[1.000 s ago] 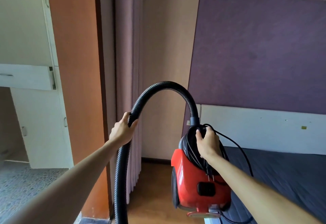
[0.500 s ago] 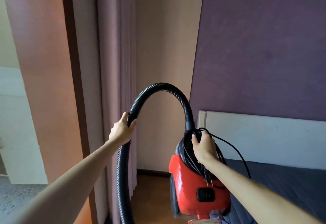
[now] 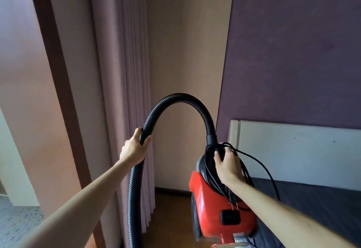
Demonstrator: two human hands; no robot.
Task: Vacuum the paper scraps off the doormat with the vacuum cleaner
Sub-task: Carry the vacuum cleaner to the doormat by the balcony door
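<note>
Bedroom corner: peach wall, mauve curtain (image 3: 121, 71) at left, purple wall panel (image 3: 293, 52) above a white headboard (image 3: 293, 155) at right. Pictured at the head-end corner of the bed (image 3: 322, 208), just beside its edge and over the wooden floor (image 3: 170, 218): red vacuum cleaner (image 3: 220, 204), tipped nose-up and carried by its top. Right hand (image 3: 227, 165) closed round the top of the machine together with the black power cord (image 3: 259, 161) wound there, most likely to keep the loose loops from trailing on the way. Left hand (image 3: 134, 150) wrapped round the ribbed black hose (image 3: 175, 99) partway down its arch, probably to stop the free length swinging or dragging. Lower end of the hose and any nozzle out of frame below. No doormat and no paper scraps in sight; only a strip of speckled tiled floor (image 3: 15, 224) past the door frame at far left. Judged an early, fetching stage: machine not yet set down, cord not yet unwound or plugged in, suction not yet begun. Worth watching: slack cord loops hanging over the mattress, apt to snag
</note>
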